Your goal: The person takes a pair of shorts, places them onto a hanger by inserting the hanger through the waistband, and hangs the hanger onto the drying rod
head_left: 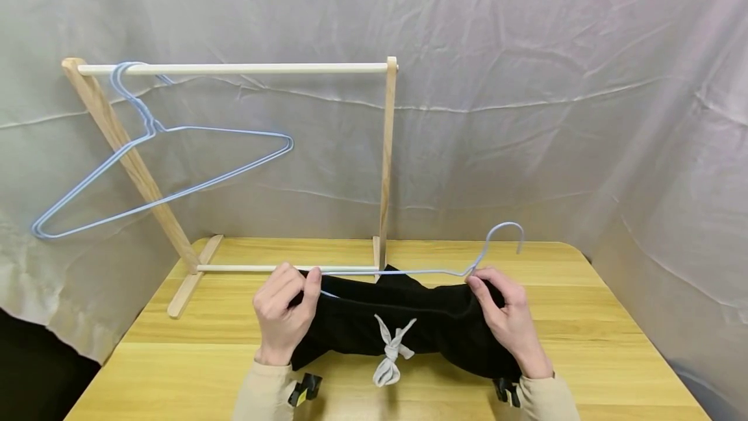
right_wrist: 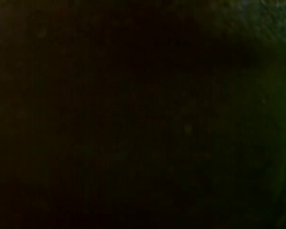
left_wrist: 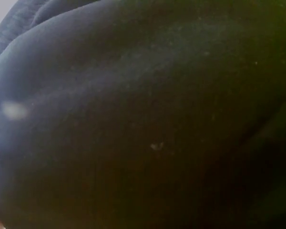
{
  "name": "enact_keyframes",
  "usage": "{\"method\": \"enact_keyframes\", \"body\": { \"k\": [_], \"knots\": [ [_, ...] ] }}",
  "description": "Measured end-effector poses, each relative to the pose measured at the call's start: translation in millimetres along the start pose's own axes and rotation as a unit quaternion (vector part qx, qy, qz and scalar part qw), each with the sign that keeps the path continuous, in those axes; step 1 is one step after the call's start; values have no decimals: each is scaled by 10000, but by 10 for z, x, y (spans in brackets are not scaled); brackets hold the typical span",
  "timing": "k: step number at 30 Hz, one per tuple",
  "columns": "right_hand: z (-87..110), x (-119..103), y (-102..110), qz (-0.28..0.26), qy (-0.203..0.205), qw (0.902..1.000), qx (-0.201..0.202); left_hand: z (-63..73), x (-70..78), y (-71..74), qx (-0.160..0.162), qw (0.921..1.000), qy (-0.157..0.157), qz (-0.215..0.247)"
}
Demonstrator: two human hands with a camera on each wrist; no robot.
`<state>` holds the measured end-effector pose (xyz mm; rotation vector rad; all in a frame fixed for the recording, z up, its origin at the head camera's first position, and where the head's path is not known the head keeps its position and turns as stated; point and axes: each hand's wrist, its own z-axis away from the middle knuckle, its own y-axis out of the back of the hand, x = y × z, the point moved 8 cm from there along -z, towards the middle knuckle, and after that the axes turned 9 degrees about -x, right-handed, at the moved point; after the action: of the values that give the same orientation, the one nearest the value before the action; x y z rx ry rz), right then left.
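Observation:
A pair of black drawstring pants (head_left: 350, 333) is stretched between both hands, with a light grey cord bow (head_left: 393, 353) at the front of its waistband. My left hand (head_left: 285, 307) pinches the left end of the waistband. At the right end, my right hand (head_left: 504, 304) grips the waistband right by the neck of a blue hanger (head_left: 409, 271). The hanger's hook points up and right; its left part runs into the waist opening, partly hidden by cloth and the left hand. Black fabric (left_wrist: 143, 114) fills the left wrist view, and dark cloth (right_wrist: 143, 114) covers the right wrist view.
A wooden clothes rack (head_left: 263, 69) stands at the back left of the wooden table (head_left: 608, 330). Matching blue hangers (head_left: 216, 180) hang from the left end of its top rail. Behind and beside the table hangs a grey curtain (head_left: 526, 83).

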<state>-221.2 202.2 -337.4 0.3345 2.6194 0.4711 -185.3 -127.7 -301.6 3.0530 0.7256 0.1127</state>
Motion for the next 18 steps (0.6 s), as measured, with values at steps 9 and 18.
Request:
{"method": "enact_keyframes", "body": {
  "k": [9, 18],
  "knots": [
    [8, -10, -35, 362, -42, 9989, -296, 5, -31, -70, -593, 9976, 129, 328],
    [-22, -86, -199, 426, 145, 9970, -625, 125, -193, -204, -1911, 9754, 989, 482]
  ]
}}
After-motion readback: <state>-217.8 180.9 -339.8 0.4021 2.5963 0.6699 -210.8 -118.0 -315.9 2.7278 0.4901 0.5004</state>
